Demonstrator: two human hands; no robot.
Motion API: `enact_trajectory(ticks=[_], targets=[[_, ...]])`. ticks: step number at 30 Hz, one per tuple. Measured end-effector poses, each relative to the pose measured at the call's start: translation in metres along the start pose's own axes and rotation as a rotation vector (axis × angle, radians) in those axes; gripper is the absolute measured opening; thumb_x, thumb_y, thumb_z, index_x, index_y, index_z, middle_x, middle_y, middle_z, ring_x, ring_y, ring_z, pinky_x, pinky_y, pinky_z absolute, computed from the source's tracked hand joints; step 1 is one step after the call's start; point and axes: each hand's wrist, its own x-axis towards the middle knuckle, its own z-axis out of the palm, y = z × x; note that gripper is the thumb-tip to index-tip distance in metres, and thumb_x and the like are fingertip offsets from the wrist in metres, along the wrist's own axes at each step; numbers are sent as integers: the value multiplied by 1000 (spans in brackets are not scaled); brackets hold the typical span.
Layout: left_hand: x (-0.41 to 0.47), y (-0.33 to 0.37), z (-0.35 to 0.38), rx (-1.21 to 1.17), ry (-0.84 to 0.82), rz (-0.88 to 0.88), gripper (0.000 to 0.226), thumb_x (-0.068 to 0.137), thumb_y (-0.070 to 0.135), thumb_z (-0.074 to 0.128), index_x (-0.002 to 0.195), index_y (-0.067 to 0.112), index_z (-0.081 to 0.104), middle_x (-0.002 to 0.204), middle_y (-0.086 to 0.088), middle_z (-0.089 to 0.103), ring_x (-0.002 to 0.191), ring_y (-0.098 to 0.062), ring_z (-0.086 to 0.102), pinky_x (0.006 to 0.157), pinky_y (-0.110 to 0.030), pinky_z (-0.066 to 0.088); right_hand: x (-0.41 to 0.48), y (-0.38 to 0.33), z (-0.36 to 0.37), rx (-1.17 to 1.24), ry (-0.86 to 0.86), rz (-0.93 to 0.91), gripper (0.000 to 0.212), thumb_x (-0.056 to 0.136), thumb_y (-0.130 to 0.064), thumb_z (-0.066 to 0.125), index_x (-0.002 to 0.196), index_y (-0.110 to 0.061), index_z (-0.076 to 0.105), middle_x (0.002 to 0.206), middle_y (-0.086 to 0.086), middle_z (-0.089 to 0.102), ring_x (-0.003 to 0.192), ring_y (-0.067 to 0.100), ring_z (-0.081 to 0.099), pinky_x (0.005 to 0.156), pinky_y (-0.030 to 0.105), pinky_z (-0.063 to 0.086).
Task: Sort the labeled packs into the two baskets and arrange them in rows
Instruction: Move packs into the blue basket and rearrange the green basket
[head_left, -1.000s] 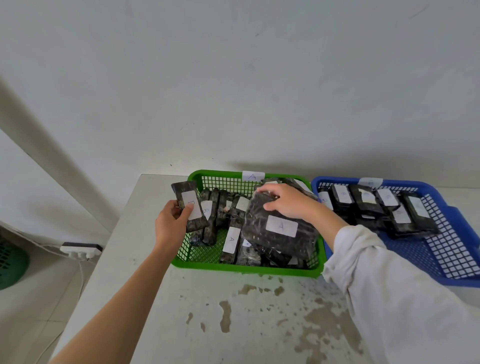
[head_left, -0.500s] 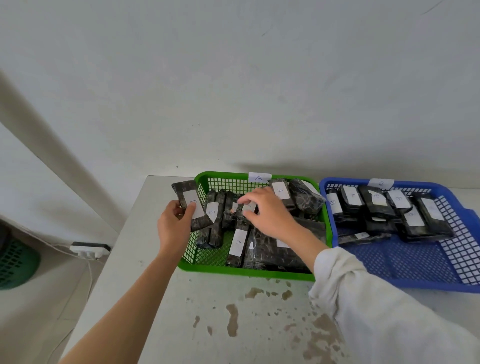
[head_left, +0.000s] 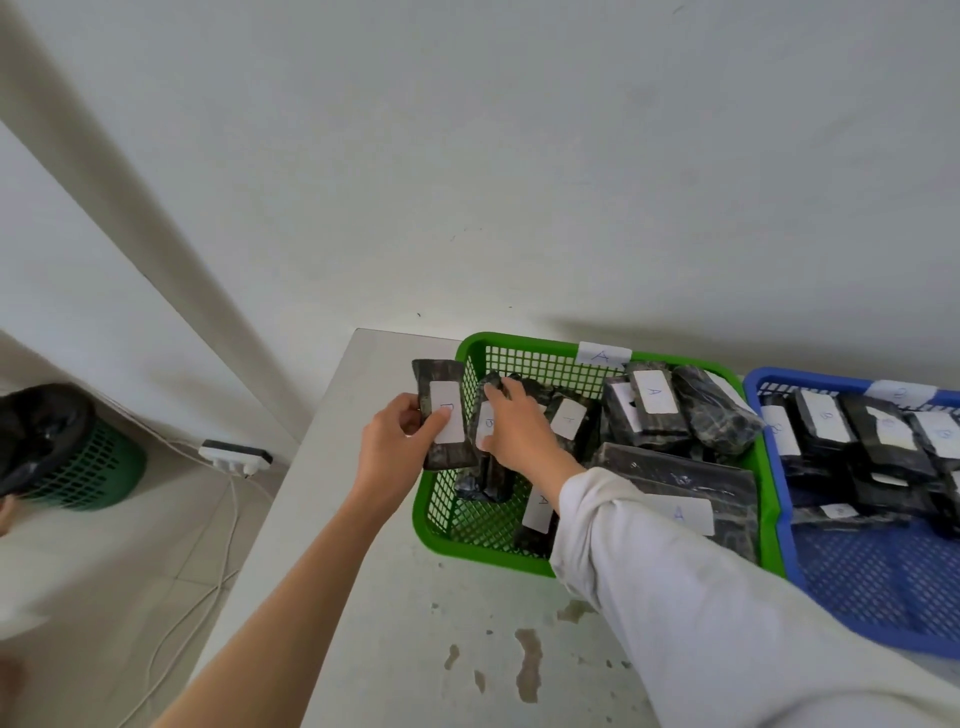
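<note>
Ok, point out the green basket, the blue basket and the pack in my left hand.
green basket (head_left: 519, 341), head view, back rim.
blue basket (head_left: 857, 582), head view, bare mesh floor.
pack (head_left: 440, 376) in left hand (head_left: 395, 441), head view, dark top end.

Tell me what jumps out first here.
Two hands at the left end of the green basket: the left hand holds a dark labeled pack just outside the rim, the right hand grips a second pack inside. Right of it, the blue basket holds packs in a row.
</note>
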Motion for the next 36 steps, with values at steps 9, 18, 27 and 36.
enact_trajectory(ticks=[9, 18, 27, 36], targets=[[1, -2, 0, -78, -17, -4, 5, 85, 31, 68, 88, 27, 66, 81, 4, 73, 76, -15, 70, 63, -31, 60, 25, 12, -5, 270, -35, 194, 87, 83, -9, 64, 150, -12, 9, 153, 13, 23, 136, 32, 31, 106, 41, 33], [-1, -4, 1, -95, 3, -9, 4, 85, 32, 68, 88, 30, 65, 80, 6, 73, 74, -11, 70, 59, -24, 57, 31, 9, -4, 237, 22, 230, 52, 84, -11, 61, 130, -4, 40, 139, 15, 35, 119, 30, 45, 86, 32, 43], [-3, -4, 5, -68, 39, -3, 3, 86, 31, 66, 87, 29, 64, 82, 2, 72, 77, -19, 70, 68, -42, 60, 23, 9, -8, 80, -172, 171, 53, 85, -27, 65, 128, -7, 43, 128, 15, 41, 128, 35, 28, 100, 40, 33], [-4, 3, 10, -84, 87, 6, 5, 87, 31, 65, 86, 26, 64, 81, -1, 72, 77, -24, 70, 71, -46, 59, 10, 11, -48, 574, -237, 158, 40, 77, -13, 74, 104, -20, 45, 111, 4, 49, 99, 22, 50, 78, 36, 46]])
